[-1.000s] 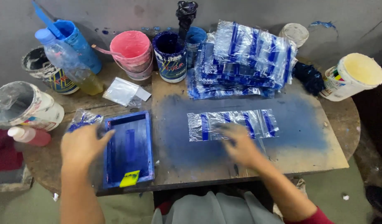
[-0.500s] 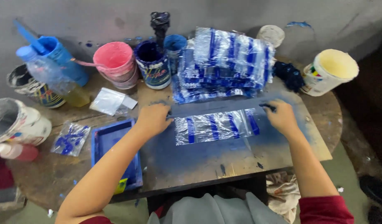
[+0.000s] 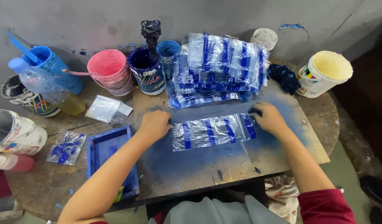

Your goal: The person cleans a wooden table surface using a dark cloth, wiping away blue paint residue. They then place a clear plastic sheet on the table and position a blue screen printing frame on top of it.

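Our fingers pinch both upper corners of the clear blue-striped plastic sheet, left hand and right hand, as it lies flat on the blue-stained board, where an uneven pull could smear wet ink.

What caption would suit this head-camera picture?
Both hands, left hand and right hand, grip the ends of a blue-striped clear plastic sheet on an ink-stained board.

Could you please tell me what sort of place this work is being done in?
Probably a small hand screen-printing workshop: open ink tubs stand along the wall, a blue-stained screen frame lies on the ink-smeared board, and a stack of blue-striped plastic bags sits behind the one both hands are at.
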